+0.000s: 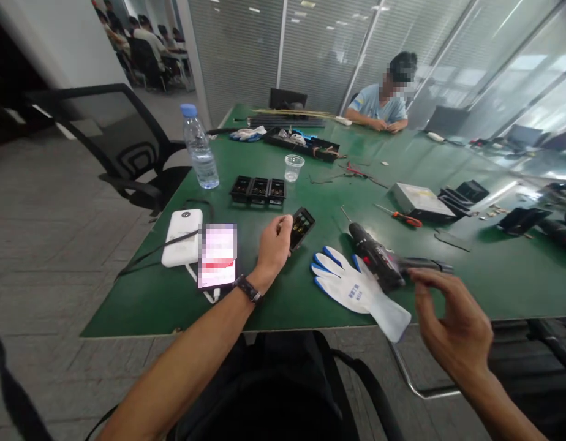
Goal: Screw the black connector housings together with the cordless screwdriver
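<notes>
My left hand (274, 245) is closed on the edge of a small black plastic box (302, 229), held tilted just above the table. Brass-coloured metal pieces show inside it. Three similar black boxes (259, 191) stand in a row beyond, left of a clear plastic cup (294, 168). Over the table's front edge hangs my right hand (455, 321), thumb and forefinger brought together; anything between their tips is too small to make out. Beside it lies a black cordless drill (375, 254), bit pointing away, next to a white and blue work glove (350, 288).
Left on the green table (140, 306) are a water bottle (200, 147), a white power bank (182, 237) and a lit phone (217, 254). An orange-handled screwdriver (405, 218) lies near a metal-cased box (421, 201). A person (379, 101) sits across, behind a parts tray (304, 146).
</notes>
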Demonstrator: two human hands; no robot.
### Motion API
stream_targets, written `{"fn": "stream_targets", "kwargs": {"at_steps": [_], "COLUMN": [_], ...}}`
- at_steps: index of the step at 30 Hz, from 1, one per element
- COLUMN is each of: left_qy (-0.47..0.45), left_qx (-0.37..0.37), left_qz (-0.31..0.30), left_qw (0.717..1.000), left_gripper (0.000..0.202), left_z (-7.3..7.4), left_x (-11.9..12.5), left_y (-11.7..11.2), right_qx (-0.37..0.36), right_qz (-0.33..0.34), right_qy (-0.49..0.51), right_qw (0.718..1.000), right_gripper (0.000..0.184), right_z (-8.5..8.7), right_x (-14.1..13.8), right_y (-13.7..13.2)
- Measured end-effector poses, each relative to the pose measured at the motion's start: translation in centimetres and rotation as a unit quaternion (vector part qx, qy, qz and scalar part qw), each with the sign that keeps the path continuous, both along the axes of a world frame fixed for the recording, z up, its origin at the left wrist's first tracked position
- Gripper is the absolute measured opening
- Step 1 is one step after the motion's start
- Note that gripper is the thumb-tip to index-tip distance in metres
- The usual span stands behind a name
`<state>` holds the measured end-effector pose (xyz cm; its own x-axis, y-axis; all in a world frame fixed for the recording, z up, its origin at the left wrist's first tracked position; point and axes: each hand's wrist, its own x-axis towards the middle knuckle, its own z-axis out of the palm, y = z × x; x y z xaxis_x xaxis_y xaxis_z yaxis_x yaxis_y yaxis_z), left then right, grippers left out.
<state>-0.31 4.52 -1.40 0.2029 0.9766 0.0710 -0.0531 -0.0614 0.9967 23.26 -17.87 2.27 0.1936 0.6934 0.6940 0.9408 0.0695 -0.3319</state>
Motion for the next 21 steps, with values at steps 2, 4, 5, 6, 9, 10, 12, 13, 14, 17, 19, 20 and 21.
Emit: {"fn": "stream_targets", "kwargs": {"at_steps": [2, 4, 5, 6, 9, 10, 12, 13, 14, 17, 19, 20, 21], "left_qy": [0.053, 0.091, 0.109, 0.128, 0.2, 0.224, 0.277, 0.309, 0.344, 0.443, 0.483, 0.492, 0.493], "left_qx": [0.007, 0.022, 0.036, 0.056, 0.115, 0.128, 0.144, 0.151, 0.159, 0.18, 0.185, 0.188, 0.195], "left_qz": [0.008, 0.018, 0.024, 0.029, 0.035, 0.034, 0.035, 0.038, 0.044, 0.057, 0.057, 0.057, 0.057], "left_qw": [0.999, 0.995, 0.993, 0.99, 0.972, 0.966, 0.949, 0.938, 0.924, 0.876, 0.854, 0.848, 0.846], "left_gripper": [0.047, 0.045, 0.045, 0.046, 0.047, 0.046, 0.044, 0.044, 0.045, 0.052, 0.057, 0.059, 0.059], "left_z": [0.2, 0.4, 0.5, 0.6, 0.7, 0.7, 0.8, 0.9, 1.0, 1.8, 2.6, 2.9, 3.3], "left_x": [-0.3, -0.5, -0.6, -0.7, -0.7, -0.7, -0.6, -0.6, -0.6, -1.0, -1.5, -1.9, -2.4], "left_y": [0.0, -0.1, -0.1, -0.2, -0.4, -0.5, -0.8, -1.0, -1.2, -2.3, -3.5, -4.3, -5.3], "right_qx": [-0.004, -0.013, -0.015, -0.015, -0.043, -0.067, -0.124, -0.148, -0.161, -0.139, -0.094, -0.072, -0.053], "right_qz": [0.078, 0.138, 0.151, 0.153, 0.139, 0.134, 0.119, 0.112, 0.107, 0.112, 0.139, 0.16, 0.177], "right_qy": [0.015, 0.029, 0.032, 0.034, 0.009, -0.008, -0.044, -0.061, -0.076, -0.093, -0.077, -0.066, -0.05], "right_qw": [0.997, 0.99, 0.988, 0.988, 0.989, 0.989, 0.984, 0.981, 0.978, 0.979, 0.983, 0.982, 0.982], "right_gripper": [0.038, 0.045, 0.047, 0.047, 0.046, 0.046, 0.046, 0.045, 0.044, 0.047, 0.049, 0.047, 0.043], "right_z": [-0.8, -1.9, -2.4, -2.9, -3.8, -3.9, -4.0, -4.0, -4.0, -4.2, -4.7, -5.1, -5.6], "right_x": [-2.6, -4.5, -5.2, -5.6, -5.9, -5.8, -5.7, -5.7, -5.8, -6.4, -7.0, -7.1, -7.1], "right_y": [-1.3, -2.6, -3.2, -3.7, -4.1, -3.8, -2.7, -2.0, -1.4, -1.0, -2.2, -3.2, -4.2]}}
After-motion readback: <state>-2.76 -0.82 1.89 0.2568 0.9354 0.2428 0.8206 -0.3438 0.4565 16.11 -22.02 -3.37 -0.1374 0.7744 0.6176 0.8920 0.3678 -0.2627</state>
